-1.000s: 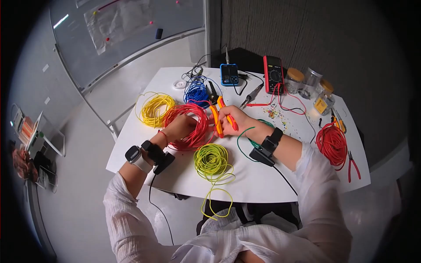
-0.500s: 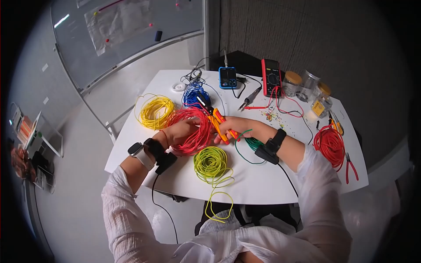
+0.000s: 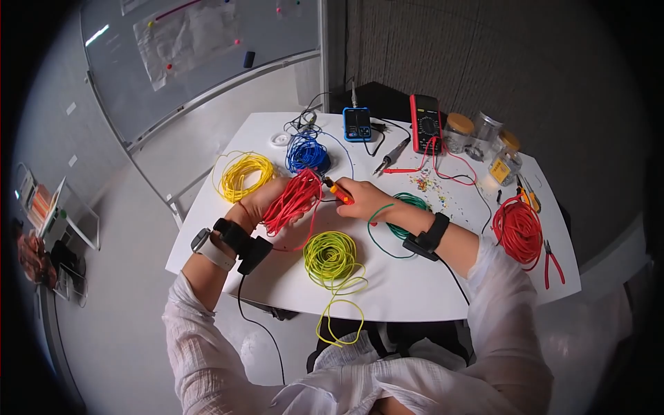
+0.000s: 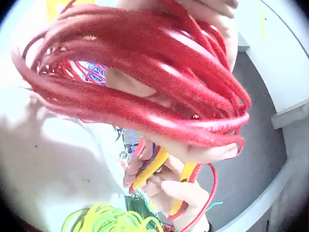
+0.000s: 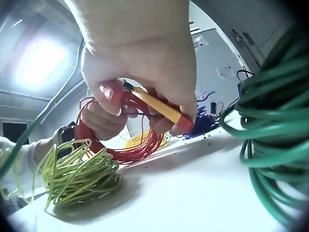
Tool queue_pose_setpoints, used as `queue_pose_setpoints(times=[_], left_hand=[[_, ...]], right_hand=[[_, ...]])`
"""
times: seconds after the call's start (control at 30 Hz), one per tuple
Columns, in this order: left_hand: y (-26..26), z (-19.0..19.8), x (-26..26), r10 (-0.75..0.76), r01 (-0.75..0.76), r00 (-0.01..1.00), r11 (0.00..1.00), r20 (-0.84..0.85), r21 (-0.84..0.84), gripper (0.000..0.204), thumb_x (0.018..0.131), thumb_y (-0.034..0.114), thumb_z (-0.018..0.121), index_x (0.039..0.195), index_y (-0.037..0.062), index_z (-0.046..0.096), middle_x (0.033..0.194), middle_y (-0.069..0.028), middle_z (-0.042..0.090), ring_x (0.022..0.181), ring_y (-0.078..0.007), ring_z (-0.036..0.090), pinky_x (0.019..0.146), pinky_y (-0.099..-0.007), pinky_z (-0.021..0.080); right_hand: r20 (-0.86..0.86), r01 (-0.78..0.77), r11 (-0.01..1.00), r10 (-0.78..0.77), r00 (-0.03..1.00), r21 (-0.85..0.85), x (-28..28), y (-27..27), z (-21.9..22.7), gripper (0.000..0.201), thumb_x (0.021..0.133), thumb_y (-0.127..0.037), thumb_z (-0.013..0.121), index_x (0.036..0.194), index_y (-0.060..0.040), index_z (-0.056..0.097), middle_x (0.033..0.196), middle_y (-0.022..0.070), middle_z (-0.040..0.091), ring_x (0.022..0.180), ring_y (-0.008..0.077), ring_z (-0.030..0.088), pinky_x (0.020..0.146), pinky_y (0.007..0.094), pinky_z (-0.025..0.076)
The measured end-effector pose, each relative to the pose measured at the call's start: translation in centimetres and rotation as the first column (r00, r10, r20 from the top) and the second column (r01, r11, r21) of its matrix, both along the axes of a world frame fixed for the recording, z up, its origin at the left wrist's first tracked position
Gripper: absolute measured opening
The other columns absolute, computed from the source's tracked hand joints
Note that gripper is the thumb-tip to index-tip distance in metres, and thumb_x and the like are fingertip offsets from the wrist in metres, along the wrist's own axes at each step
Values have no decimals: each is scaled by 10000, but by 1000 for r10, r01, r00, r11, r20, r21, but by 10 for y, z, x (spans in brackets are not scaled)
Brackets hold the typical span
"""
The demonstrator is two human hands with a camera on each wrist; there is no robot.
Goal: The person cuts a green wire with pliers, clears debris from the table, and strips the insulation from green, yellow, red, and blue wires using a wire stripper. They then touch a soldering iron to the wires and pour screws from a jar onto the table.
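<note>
My left hand (image 3: pixel 263 198) grips a coil of red wire (image 3: pixel 294 203) raised over the left middle of the table, its fingers wrapped around the strands. A loose red strand hangs from the coil. My right hand (image 3: pixel 363 197) holds pliers with orange-yellow and red handles (image 3: pixel 338 192). Their dark head is at the right edge of the red coil in the head view. In the right wrist view, the palm and fingers close around a yellow handle (image 5: pixel 157 107). The left wrist view shows both handles (image 4: pixel 157 168) spread apart in the right hand, below the coil.
A yellow-green coil (image 3: pixel 330 256) lies nearest me, with a green coil (image 3: pixel 409 207) beneath the right forearm. Behind are yellow (image 3: pixel 245 176) and blue coils (image 3: pixel 306 153), a soldering iron (image 3: pixel 393 157), and a multimeter (image 3: pixel 426 124). Jars (image 3: pixel 460 131), another red coil (image 3: pixel 517 232) and red-handled pliers (image 3: pixel 551 266) stand right.
The red coil has turned from facing up to a narrower, tilted bundle in the left hand. The pliers have swung, so less of their handles shows beyond the right hand.
</note>
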State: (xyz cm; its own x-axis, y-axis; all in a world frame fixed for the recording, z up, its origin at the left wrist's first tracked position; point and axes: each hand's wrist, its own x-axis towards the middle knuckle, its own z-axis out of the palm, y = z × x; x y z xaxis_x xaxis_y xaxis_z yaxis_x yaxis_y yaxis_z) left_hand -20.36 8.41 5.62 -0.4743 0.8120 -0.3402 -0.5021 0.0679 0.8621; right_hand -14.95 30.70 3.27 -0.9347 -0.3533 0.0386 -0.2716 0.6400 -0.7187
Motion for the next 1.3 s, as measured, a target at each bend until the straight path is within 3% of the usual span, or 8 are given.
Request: queue_pose_setpoints(times=[0.37,0.43,0.57,0.77,0.93,1.07,1.13,1.3], left_hand=[[0,-6,-9,155,-150,984,987,-87,65,304,903,215,328,850,3,539,557,-70,529,415,-154,520,343,-249,435],[1,-8,-12,281,-313,941,934,188,171,309,904,231,319,824,11,520,547,-73,517,414,-160,522,345,-248,442],[0,-9,-16,211,-259,954,938,212,229,316,905,248,316,858,12,521,561,-82,531,420,-165,527,353,-246,451],[7,-4,0,299,-309,946,948,-130,-72,283,896,230,366,937,14,545,740,-114,594,550,-169,581,484,-280,503],[18,-2,21,309,-314,917,949,-251,23,199,866,84,363,882,22,552,800,-78,591,673,-160,592,615,-278,509],[17,-18,14,-32,-417,537,859,-843,-298,195,802,130,490,885,-9,597,807,-143,623,708,-219,616,659,-322,490],[15,-17,10,-270,-435,119,851,-956,-294,169,770,124,500,825,23,624,769,-187,611,706,-291,612,644,-363,490],[16,2,22,-461,-638,-53,698,-886,-326,158,766,129,488,741,47,621,702,-173,590,646,-325,584,582,-407,468]], right_hand=[[-293,-37,998,23,956,-41,18,-5,10,413,695,-245,626,1009,-13,487,827,151,582,767,287,574,684,354,445],[-323,-80,988,35,946,-130,20,-6,11,413,687,-224,635,1012,-13,494,830,157,581,769,290,575,685,349,445],[-376,-131,991,119,919,-5,19,-6,11,427,685,-215,640,1030,-10,495,836,153,586,768,283,578,687,341,446],[-116,-71,995,62,991,-69,18,-8,3,442,710,-209,636,1066,4,486,900,108,576,815,191,555,761,287,421],[268,142,833,7,963,-534,9,-10,-6,315,710,-228,610,953,-38,546,824,34,559,711,121,515,649,251,419],[373,139,808,106,922,-572,7,-8,-7,255,750,-202,558,962,-60,549,825,23,556,720,110,513,635,238,409],[418,191,755,120,900,-628,10,-10,-7,261,757,-201,547,976,-59,547,839,24,558,742,112,516,646,234,410],[460,208,783,111,881,-586,10,-5,4,285,749,-165,545,1011,-53,544,872,27,561,794,114,516,673,223,409]])
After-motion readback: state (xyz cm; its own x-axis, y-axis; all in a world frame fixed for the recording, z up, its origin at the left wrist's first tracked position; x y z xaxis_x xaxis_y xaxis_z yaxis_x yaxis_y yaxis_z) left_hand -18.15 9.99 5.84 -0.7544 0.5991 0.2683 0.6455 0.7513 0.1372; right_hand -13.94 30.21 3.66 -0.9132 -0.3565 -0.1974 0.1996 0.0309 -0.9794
